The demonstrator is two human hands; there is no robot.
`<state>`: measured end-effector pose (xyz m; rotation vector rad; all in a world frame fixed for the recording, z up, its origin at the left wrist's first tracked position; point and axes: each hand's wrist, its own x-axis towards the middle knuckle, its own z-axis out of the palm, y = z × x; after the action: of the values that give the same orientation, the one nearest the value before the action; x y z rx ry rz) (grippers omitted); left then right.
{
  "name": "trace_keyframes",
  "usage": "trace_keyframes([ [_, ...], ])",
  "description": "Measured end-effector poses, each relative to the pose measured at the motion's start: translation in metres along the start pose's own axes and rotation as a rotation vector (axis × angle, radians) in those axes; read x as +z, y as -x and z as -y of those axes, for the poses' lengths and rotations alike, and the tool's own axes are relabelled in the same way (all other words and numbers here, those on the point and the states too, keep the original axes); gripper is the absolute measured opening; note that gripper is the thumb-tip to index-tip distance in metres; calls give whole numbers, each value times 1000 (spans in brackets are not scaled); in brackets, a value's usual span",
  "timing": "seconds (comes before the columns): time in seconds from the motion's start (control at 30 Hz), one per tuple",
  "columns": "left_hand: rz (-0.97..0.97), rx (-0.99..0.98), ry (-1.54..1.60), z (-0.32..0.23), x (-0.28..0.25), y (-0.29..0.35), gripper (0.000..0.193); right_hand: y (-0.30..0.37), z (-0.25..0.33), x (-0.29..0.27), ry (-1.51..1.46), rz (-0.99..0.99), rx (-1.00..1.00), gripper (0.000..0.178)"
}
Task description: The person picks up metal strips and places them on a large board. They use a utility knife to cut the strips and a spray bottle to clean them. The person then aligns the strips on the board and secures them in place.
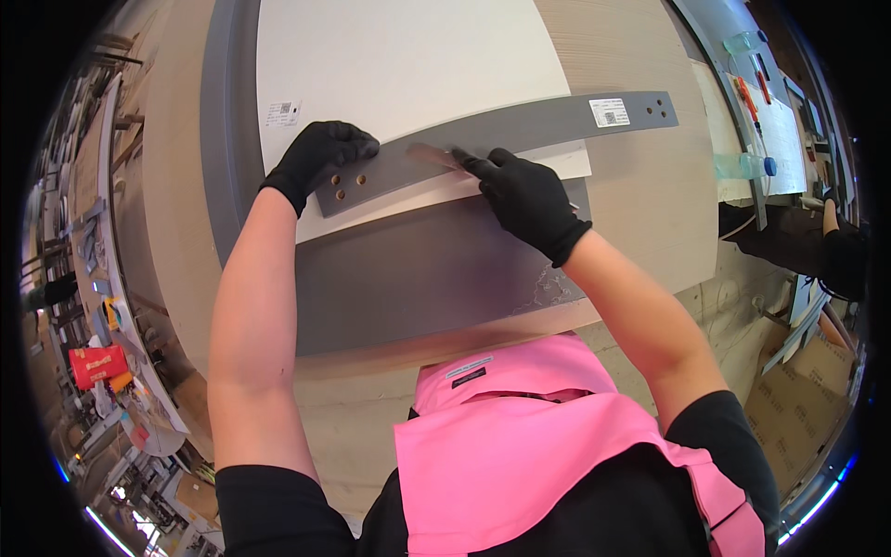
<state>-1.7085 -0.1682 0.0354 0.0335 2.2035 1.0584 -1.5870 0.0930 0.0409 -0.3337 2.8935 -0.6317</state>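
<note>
A long narrow grey board (pixel 548 127) lies slantwise over a white panel (pixel 408 56), with drilled holes at both ends and a white label near its right end. My left hand (pixel 325 156), in a black glove, is closed at the board's far edge near its left end. In my gloved right hand (pixel 531 197) is a thin flat scraper blade (pixel 431 156), blurred and resting on or just over the board's face. Its handle is mostly hidden by my fingers. Nearer to me lies a wide grey panel (pixel 399 278).
Whitish shavings or scratches (pixel 548 288) mark the grey panel's near right corner. Another grey strip (pixel 223 121) runs along the left of the wooden table (pixel 650 213). Clear bottles (pixel 742 166) and a red-handled tool (pixel 746 100) are at right. A person in black (pixel 798 241) is beyond them.
</note>
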Motion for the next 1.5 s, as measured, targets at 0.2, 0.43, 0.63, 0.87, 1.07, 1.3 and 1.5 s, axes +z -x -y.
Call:
trace_keyframes([
  [0.2, -37, 33, 7, -1, 5, 5, 21, 18, 17, 5, -264, 98, -449, 54],
  [0.43, -135, 85, -51, 9, 30, 38, 23, 96, -165, -40, -647, -457, 257, 35],
  [0.63, -130, 20, -33, 7, 27, 39, 20, 84, -244, -86, -607, -512, 372, 45],
  [0.87, -163, 29, -45, -1, 31, 43, 17, 40, -273, -85, -15, -401, 338, 34],
  [1.07, -165, -55, 71, 2, 32, 43, 14, 43, -232, -87, -19, -327, 188, 38],
  [1.3, -187, -133, 74, -1, 34, 44, 14, 35, -224, -84, -8, -224, -7, 42],
  [1.5, -188, -152, 27, -8, 35, 46, 16, 29, -178, -63, 15, -226, -28, 45],
])
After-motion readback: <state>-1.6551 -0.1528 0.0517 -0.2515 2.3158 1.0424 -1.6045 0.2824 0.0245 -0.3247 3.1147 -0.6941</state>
